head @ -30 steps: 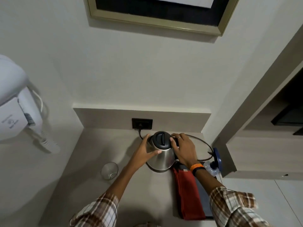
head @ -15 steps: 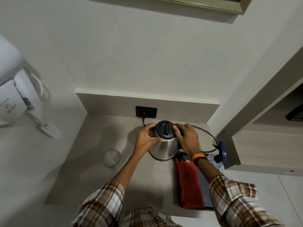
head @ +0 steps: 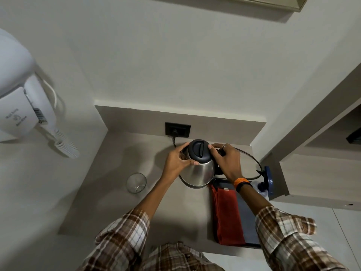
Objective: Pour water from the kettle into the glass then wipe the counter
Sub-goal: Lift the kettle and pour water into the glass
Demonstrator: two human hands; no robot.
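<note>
A polished stainless-steel kettle with a black round lid (head: 199,163) stands upright at the back of the grey-beige counter (head: 109,192), its long axis vertical, its spout side toward the left and its black handle toward the right. The left hand (head: 176,163) cups the kettle's left shoulder, thumb across the steel front below the lid; the right hand (head: 226,163) wraps the handle side, fingertips at the lid's rim. A clear empty drinking glass (head: 136,182) stands upright well left of the kettle; a folded red cloth (head: 227,216) lies on a dark tray (head: 249,227) just in front of it to the right.
</note>
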